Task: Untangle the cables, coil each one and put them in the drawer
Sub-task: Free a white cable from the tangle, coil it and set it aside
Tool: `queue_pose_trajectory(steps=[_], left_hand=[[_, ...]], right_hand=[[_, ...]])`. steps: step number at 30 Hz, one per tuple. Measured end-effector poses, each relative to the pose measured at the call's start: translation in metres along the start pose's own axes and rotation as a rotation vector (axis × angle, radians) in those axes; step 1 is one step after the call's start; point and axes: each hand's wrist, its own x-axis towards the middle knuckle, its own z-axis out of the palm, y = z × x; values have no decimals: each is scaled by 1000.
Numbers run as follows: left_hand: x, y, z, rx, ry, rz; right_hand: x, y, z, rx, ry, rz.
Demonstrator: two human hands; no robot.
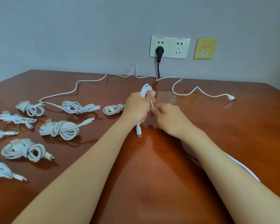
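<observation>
White cables (59,130) lie across glossy brown table (236,126) against grey wall (71,29).

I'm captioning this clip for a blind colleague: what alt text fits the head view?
Two bare hands coil a white cable above a brown table: the left hand grips the looped bundle, the right hand pinches a strand beside it. Coiled cables lie at the left; one uncoiled cable snakes along the far edge below wall sockets.
</observation>
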Motion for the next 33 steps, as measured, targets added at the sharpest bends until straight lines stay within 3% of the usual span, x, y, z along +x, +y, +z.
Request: queue_pose_trajectory(steps=[3, 8, 11, 15, 18, 22, 27, 33], left_hand=[[2, -1, -2, 49, 74, 73], [3, -3, -2, 45, 106, 52], [10, -5, -3, -196, 95, -31], [7, 2, -7, -690, -80, -173], [5, 5, -10, -852, -97, -215], [10, 2, -14, -897, -31, -171], [12, 5, -18, -1015, 28, -154], [17, 5, -25, -977, 87, -133]], right_hand=[[-2, -1, 0, -79, 14, -24], [-5, -2, 6, -121, 46, -54], [-5, -1, 7, -152, 58, -61], [-5, -2, 9, -107, 65, -120], [-4, -1, 8, -18, 36, -152], [-4, 0, 7, -65, -25, -123], [-3, -6, 7, -112, 58, 45], [-1, -7, 2, 35, -31, -120]])
